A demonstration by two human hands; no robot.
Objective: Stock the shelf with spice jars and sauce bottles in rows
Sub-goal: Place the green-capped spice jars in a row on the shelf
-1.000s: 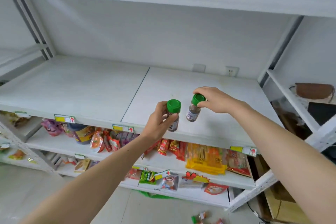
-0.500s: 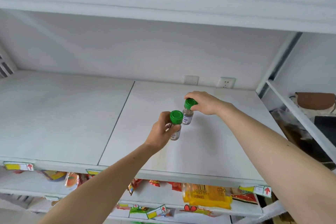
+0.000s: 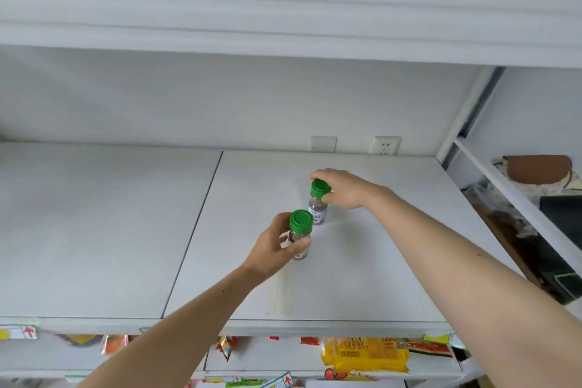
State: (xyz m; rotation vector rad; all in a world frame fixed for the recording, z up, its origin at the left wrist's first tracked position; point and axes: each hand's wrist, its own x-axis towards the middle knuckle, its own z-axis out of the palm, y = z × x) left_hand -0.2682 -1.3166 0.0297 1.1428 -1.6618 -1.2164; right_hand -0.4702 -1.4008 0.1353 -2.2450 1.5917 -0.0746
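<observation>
Your right hand pinches the green cap of one spice jar, upright on the white shelf mid-panel. Your left hand grips a second jar, cap up, just nearer the front edge.

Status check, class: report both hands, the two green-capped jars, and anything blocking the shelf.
Left hand grips near jar by its body. Right hand pinches far jar by its cap, base at shelf board. Nothing blocking that board.

White shelf — one green-capped spice jar stands on it.
</observation>
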